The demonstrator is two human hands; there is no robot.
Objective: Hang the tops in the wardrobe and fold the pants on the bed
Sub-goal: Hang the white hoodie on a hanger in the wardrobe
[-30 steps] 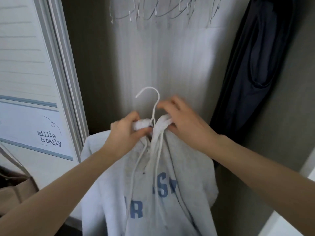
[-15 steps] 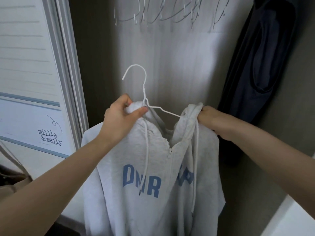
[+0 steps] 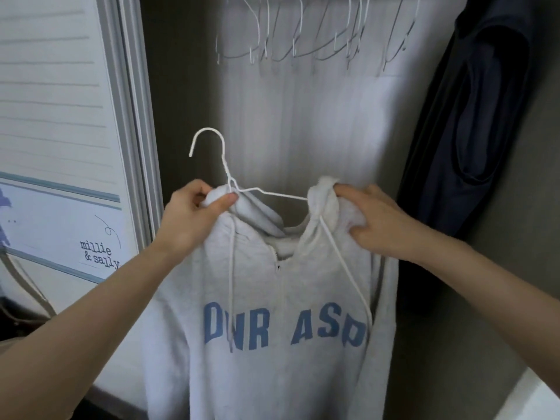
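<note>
You hold one grey hoodie [image 3: 272, 298] up in front of the open wardrobe [image 3: 318, 116], on one white wire hanger [image 3: 225, 174]. Your left hand [image 3: 194, 216] pinches the left side of the collar together with the hanger's neck, thumb on top. Your right hand [image 3: 372, 219] grips the bunched right side of the collar, fingers curled into the cloth. The two hands are apart, one at each end of the neckline, with a bare stretch of hanger wire between them. The hook points up and to the left, touching nothing.

Two white drawstrings [image 3: 231, 268] hang down the chest across blue letters. Along the top, a row of empty wire hangers [image 3: 303, 40] hangs close together; they overlap too much to count exactly. One dark garment [image 3: 472, 116] hangs at the right side of the wardrobe.

The back wall is pale and striped, the side walls dark. At left stands a white sliding door [image 3: 60, 116] with a grey frame, carrying one small label [image 3: 100, 257] reading "millie & sally". A tan bag strap [image 3: 27, 283] shows at the lower left edge.
</note>
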